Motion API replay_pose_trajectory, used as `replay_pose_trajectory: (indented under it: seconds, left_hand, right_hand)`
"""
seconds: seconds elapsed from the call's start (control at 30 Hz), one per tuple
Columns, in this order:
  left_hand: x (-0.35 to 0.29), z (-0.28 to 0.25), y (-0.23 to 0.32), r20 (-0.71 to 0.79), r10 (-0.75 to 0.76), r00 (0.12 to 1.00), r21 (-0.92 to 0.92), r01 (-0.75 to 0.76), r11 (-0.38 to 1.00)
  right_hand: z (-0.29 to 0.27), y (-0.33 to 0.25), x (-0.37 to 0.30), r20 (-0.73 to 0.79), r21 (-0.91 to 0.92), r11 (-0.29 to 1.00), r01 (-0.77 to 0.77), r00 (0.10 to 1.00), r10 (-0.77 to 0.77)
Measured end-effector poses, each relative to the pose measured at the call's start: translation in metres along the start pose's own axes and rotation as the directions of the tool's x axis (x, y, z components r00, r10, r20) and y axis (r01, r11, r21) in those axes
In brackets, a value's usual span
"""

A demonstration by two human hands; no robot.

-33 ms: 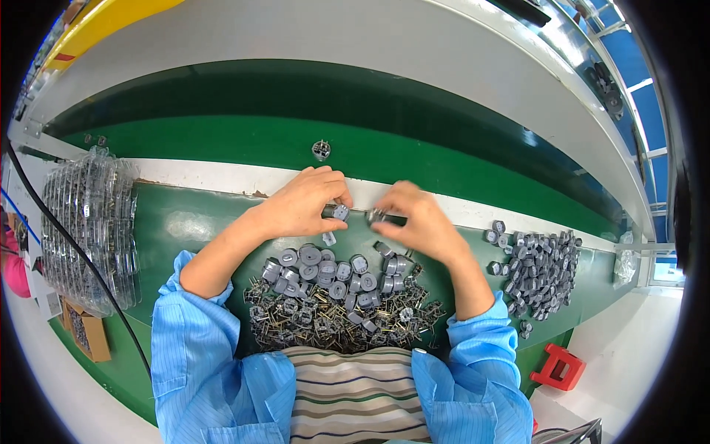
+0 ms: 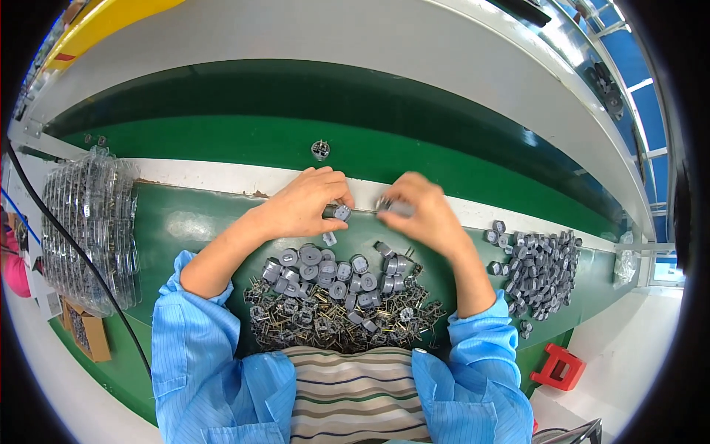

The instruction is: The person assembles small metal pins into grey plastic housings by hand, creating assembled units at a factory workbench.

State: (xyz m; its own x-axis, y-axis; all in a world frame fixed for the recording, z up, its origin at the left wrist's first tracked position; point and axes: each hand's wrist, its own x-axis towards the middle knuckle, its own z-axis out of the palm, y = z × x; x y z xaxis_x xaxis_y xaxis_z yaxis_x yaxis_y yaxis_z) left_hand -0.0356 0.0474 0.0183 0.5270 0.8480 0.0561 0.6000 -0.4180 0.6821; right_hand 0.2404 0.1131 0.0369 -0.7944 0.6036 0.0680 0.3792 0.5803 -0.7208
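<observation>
My left hand point(image 2: 305, 203) is closed, with thumb and fingertips pinching a grey plastic housing point(image 2: 342, 212) whose pale face points right. To its right, my right hand point(image 2: 425, 211) curls its fingers around a greyish part point(image 2: 399, 208). That part is blurred by motion, with thin prongs or an edge at its left end. The hands are a short gap apart above the green bench. A small grey piece point(image 2: 329, 239) lies just below my left hand. Loose round grey housings point(image 2: 310, 255) lie nearer me, beside a heap of metal-pinned dark inserts point(image 2: 303, 318).
One pinned round part point(image 2: 320, 150) sits on the green strip beyond the white ledge point(image 2: 200, 175). A pile of grey pieces point(image 2: 543, 266) lies at right. Stacked clear plastic trays point(image 2: 92, 229) stand at left, near a black cable point(image 2: 74, 255). A red stool point(image 2: 559, 367) is at lower right.
My right hand has shifted slightly up and to the right with the part in it, widening the gap. My left hand has stayed nearly still.
</observation>
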Motion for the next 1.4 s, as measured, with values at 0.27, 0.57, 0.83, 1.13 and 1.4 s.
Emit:
replay_pose_trajectory:
  seconds: [0.27,0.57,0.83,1.13,1.4]
  left_hand:
    - [0.007,0.019,0.009,-0.066,0.11,0.992,-0.015,-0.111,0.994]
    - [0.008,0.025,0.018,-0.089,-0.063,0.994,-0.083,0.056,0.995]
    - [0.011,0.034,0.021,-0.19,0.119,0.975,0.008,-0.12,0.993]
    - [0.006,0.026,0.013,-0.091,0.202,0.975,0.056,-0.197,0.979]
    - [0.011,0.039,0.023,-0.171,0.051,0.984,-0.003,-0.052,0.999]
  right_hand:
    - [-0.017,0.03,-0.002,-0.414,-0.214,0.954,-0.21,0.904,0.106]
    - [-0.027,-0.025,-0.072,0.174,-0.093,0.993,-0.068,0.981,0.084]
    - [-0.009,-0.015,-0.063,-0.179,-0.437,0.899,-0.021,0.982,-0.064]
    - [-0.003,-0.003,-0.051,-0.272,-0.172,0.985,-0.029,0.962,-0.019]
    - [0.028,-0.009,-0.021,-0.274,0.04,0.999,-0.002,0.962,0.013]
